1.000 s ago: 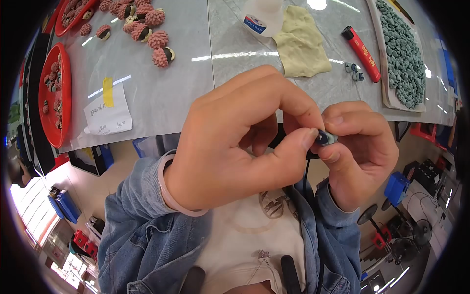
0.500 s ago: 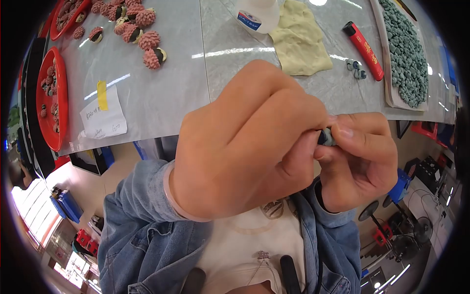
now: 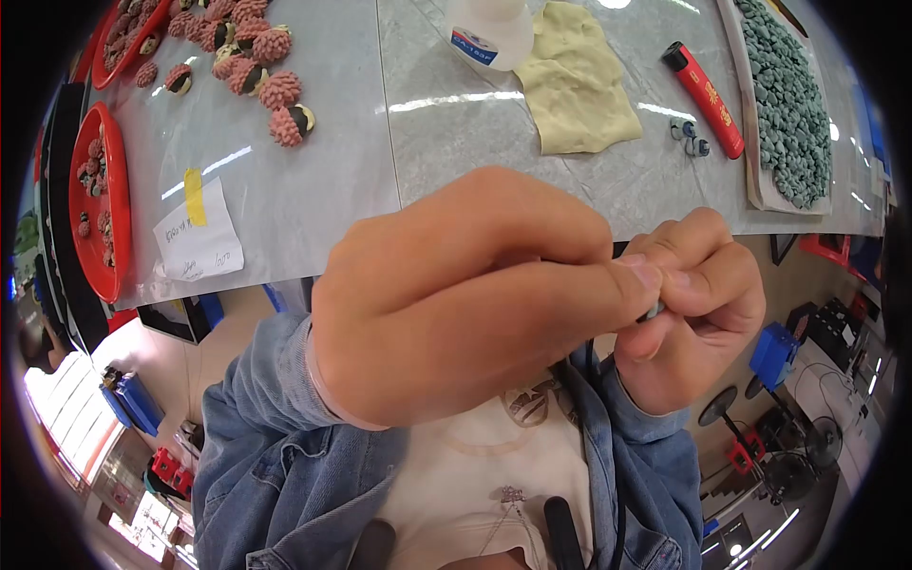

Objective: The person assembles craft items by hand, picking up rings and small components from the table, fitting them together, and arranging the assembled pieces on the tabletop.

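My left hand (image 3: 465, 299) and my right hand (image 3: 698, 309) meet at the fingertips in front of my chest, just off the table's near edge. Between them is a small grey-green and dark piece (image 3: 654, 312), mostly hidden by the fingers. The thumb and index finger of my right hand pinch it from the right. My left thumb and curled fingers press together over its upper side. Two or so similar small dark blue and green pieces (image 3: 701, 147) lie on the table beside a red lighter-shaped object (image 3: 703, 99).
On the grey table (image 3: 313, 190) are a yellowish sheet (image 3: 578, 90), a clear bottle (image 3: 489, 33), a tray of green chips (image 3: 784, 104), pink spiky pieces (image 3: 279, 90), a red dish (image 3: 116, 152) with more pieces, and a taped paper note (image 3: 201, 237).
My left hand has turned and its fingers have closed over the small piece, which shows less than before. Both hands stay together. The table items have shifted slightly left in view.
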Demonstrator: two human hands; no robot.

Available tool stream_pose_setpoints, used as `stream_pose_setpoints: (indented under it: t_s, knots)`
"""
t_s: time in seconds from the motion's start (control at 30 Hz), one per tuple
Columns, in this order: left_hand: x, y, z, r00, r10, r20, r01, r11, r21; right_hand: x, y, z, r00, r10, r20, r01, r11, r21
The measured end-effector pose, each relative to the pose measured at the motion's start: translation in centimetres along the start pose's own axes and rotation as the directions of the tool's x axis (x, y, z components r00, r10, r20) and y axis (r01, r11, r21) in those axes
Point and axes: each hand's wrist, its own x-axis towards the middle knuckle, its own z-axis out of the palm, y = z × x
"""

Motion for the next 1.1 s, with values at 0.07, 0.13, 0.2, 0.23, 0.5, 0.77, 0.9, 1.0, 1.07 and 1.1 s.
stream_pose_setpoints:
  t_s: [0.07,0.13,0.2,0.23,0.5,0.77,0.9,1.0,1.07,1.1]
  knots:
    - [0.1,-0.1,-0.1,1.0,0.004,0.015,-0.004,1.0,0.008,-0.1,-0.1,0.2,0.997,0.065,-0.039,-0.063,0.997,0.042]
    - [0.1,-0.2,-0.1,0.999,0.013,0.042,-0.014,1.0,0.024,0.0,-0.3,0.1,0.99,0.132,-0.041,-0.128,0.988,0.088]
    - [0.2,-0.4,-0.1,0.998,0.018,0.052,-0.02,0.999,0.045,0.3,-0.4,0.0,0.965,0.26,-0.035,-0.25,0.952,0.177]
    - [0.3,-0.4,0.0,0.998,0.019,0.062,-0.024,0.997,0.068,0.4,-0.5,-0.1,0.966,0.257,-0.039,-0.246,0.954,0.173]
    - [0.7,-0.8,-0.1,0.99,0.067,0.127,-0.077,0.994,0.082,0.3,-0.4,-0.4,0.949,0.315,0.007,-0.307,0.919,0.249]
    - [0.8,-0.9,0.1,0.993,0.093,0.067,-0.098,0.992,0.076,0.1,-0.6,-0.1,0.997,0.009,-0.079,-0.015,0.997,-0.08]
    - [0.6,-0.8,-0.5,0.981,0.145,0.127,-0.165,0.973,0.16,0.0,-0.5,-0.4,0.993,0.109,-0.046,-0.105,0.992,0.068]
    - [0.7,-0.9,-0.9,0.967,0.175,0.184,-0.213,0.954,0.21,0.0,-0.6,-0.5,0.968,0.25,-0.029,-0.241,0.953,0.186]
    - [0.8,-1.1,-0.9,0.946,0.224,0.235,-0.281,0.926,0.252,0.2,-0.7,-0.7,0.956,0.293,-0.008,-0.284,0.932,0.227]
    - [0.7,-1.2,-0.8,0.946,0.224,0.235,-0.282,0.926,0.252,0.3,-0.7,-0.8,0.942,0.334,0.017,-0.326,0.907,0.267]
